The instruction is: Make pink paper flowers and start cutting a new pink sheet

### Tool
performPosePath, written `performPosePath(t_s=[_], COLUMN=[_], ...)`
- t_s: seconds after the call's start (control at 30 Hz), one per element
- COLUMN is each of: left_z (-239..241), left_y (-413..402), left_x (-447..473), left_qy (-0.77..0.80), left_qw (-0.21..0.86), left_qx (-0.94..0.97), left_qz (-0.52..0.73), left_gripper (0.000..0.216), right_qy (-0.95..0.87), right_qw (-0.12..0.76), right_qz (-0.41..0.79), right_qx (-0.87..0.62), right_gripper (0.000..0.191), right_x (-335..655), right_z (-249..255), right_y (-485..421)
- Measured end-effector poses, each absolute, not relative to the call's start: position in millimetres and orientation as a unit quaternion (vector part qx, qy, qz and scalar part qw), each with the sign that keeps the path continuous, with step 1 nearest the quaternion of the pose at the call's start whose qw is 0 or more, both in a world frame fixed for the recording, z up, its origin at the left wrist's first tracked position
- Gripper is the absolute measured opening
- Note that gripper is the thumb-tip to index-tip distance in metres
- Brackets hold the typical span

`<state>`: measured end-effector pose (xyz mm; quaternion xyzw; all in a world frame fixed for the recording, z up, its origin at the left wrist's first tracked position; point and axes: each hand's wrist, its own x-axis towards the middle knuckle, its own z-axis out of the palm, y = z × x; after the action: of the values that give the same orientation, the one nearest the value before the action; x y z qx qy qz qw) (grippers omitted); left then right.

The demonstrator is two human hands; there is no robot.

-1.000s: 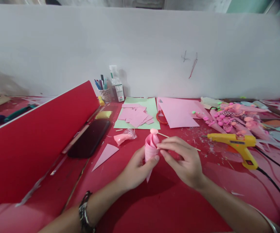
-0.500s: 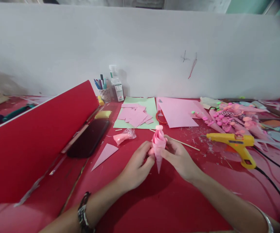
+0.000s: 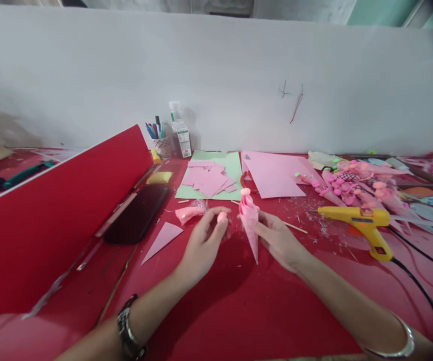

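My right hand point(image 3: 276, 237) is closed on a pink paper cone point(image 3: 251, 228), its tip pointing down. Ruffled pink folds and a small peach ball point(image 3: 245, 192) top the cone. Left of it, my left hand point(image 3: 204, 243) pinches a lump of peach clay point(image 3: 222, 217) between thumb and fingers, apart from the cone. Just behind the left hand lies a clear bag of peach clay point(image 3: 190, 213). A pink paper triangle point(image 3: 163, 242) rests on the red table to the left.
A yellow glue gun point(image 3: 359, 220) lies at the right with its black cord. Decorated pink cones point(image 3: 352, 183) are heaped behind it. Cut pink pieces point(image 3: 209, 178) cover a green sheet. A black phone point(image 3: 137, 214) lies beside the slanted red board point(image 3: 69, 215).
My left hand has drawn away leftward from the cone, carrying the peach clay lump. The cone has shifted slightly right and tilted in my right hand.
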<state>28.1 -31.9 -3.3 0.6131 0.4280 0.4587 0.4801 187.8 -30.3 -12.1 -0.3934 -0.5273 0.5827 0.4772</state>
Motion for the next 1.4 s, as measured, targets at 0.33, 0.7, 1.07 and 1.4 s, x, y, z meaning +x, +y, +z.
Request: performPosePath(t_s=[0.33,0.7,1.07,1.4], left_z=[-8.3,-3.6,-5.6,-11.8], left_y=[-30.0,-41.9,-43.1,-32.8], left_x=[27.1,25.9,29.6,27.9], left_qy=[0.372,0.353,0.342,0.377], left_qw=[0.554,0.516,0.504,0.516], left_qx=[0.588,0.693,0.694,0.682], left_qz=[0.457,0.359,0.384,0.356], left_gripper=[0.022,0.039,0.032,0.034], right_qy=[-0.725,-0.753,-0.772,-0.524], right_qw=[0.198,0.437,0.433,0.614], right_qz=[0.138,0.227,0.273,0.449], right_qx=[-0.646,-0.437,-0.377,-0.384], right_gripper=[0.047,0.016,0.011,0.01], right_x=[199.4,185.9,179.6,187.5], right_z=[-18.8,-0.8,-0.2,-0.7], right_y=[-25.7,-39.4,-45.3,-35.2])
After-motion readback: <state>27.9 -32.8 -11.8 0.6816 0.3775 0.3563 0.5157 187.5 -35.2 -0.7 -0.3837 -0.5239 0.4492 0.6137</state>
